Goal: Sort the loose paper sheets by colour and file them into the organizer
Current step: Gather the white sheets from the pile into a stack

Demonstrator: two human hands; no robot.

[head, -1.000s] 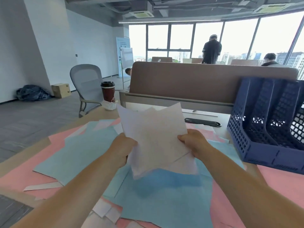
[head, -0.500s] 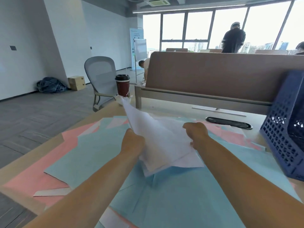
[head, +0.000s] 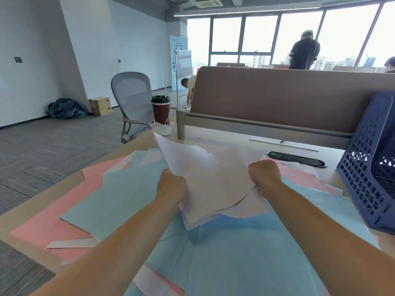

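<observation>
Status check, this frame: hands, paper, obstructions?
Left hand, right hand both grip white stack. Blue sheets, pink sheets loose on desk. Organizer at right, way open.

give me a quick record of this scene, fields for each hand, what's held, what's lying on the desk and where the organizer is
left hand: grips the left edge of the white sheets
right hand: grips their right edge
white sheets: loose, uneven stack held above the desk, not yet filed
on desk: blue sheets and pink sheets, overlapping, unsorted
organizer: navy, mesh-walled, at the desk's right edge; inside mostly out of view
also there: lidded coffee cup at the desk's far left corner
</observation>
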